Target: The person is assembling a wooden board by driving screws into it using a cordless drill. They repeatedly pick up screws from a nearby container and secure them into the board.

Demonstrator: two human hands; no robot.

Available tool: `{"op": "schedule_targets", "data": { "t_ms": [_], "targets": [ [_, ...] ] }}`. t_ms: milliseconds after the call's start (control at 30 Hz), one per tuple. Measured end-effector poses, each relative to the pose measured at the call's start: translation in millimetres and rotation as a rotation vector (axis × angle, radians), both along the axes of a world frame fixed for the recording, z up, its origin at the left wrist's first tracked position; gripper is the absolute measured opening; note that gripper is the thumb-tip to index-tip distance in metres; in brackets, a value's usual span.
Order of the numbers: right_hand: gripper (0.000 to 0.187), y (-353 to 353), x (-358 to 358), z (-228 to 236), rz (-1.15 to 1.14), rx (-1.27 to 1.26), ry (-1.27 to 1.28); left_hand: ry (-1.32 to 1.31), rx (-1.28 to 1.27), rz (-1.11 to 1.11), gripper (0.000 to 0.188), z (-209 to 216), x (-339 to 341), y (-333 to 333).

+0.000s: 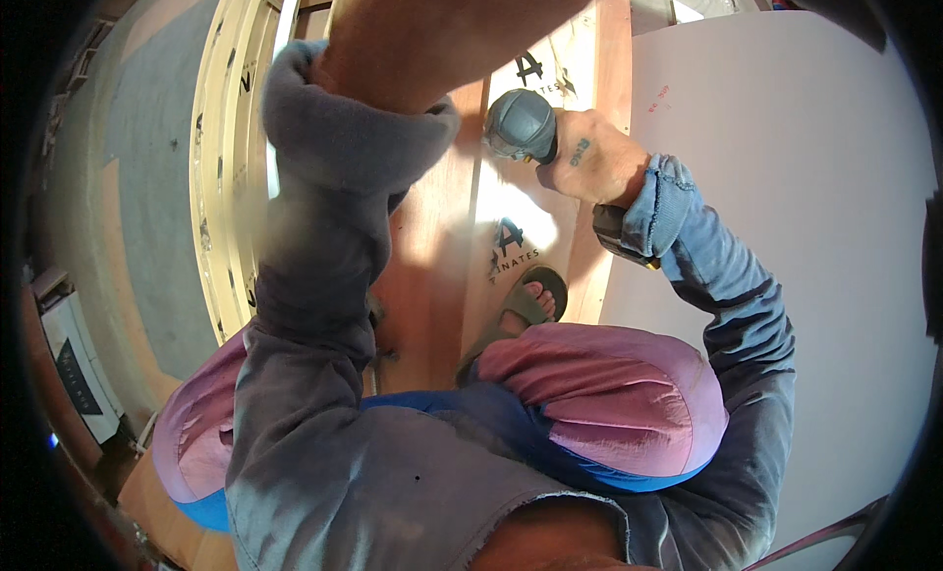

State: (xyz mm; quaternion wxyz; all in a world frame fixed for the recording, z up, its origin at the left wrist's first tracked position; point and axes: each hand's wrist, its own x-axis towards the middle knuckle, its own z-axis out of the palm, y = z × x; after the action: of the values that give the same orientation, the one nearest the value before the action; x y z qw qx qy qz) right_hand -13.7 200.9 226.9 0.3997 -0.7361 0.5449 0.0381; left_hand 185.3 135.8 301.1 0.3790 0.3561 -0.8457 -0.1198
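Note:
My right hand [594, 161] is closed at the upper middle, above the reddish-brown boards. It is gripping a rounded grey tool [522, 125] whose end looks wrapped or capped in grey; the rest of it is hidden, so I cannot tell its kind. A dark band [621, 235] circles that wrist below a rolled blue-grey cuff. My left forearm [432, 46], bare above its rolled grey sleeve, reaches up and to the right. It leaves the picture at the top edge, so my left hand is out of sight.
A large pale panel [786, 208] fills the right side. Boards [432, 267] with black print lie below me, my sandalled foot [540, 294] on them. Yellowish timber strips [224, 178] run along the left, beside a grey surface [157, 149]. My bent knees [619, 399] flank the lower middle.

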Motion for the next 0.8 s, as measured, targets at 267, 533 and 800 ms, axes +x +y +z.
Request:
{"op": "schedule_targets", "data": {
  "t_ms": [267, 533, 800],
  "targets": [
    [0.028, 11.7, -6.3, -28.5, 0.012, -0.081, -0.152, -0.064, 0.396, -0.025, 0.08, -118.6, -67.1, 24.8],
    [0.032, -11.3, 2.2, 9.7, 0.094, 0.071, 0.042, 0.039, 0.6, 0.014, 0.071, -111.9, -57.5, 12.8],
    [0.033, -10.0, -1.2, -1.9, 0.118, 0.036, 0.036, -0.166, 0.707, 0.161, 0.041, -105.7, -59.2, 13.5]
  ]
}}
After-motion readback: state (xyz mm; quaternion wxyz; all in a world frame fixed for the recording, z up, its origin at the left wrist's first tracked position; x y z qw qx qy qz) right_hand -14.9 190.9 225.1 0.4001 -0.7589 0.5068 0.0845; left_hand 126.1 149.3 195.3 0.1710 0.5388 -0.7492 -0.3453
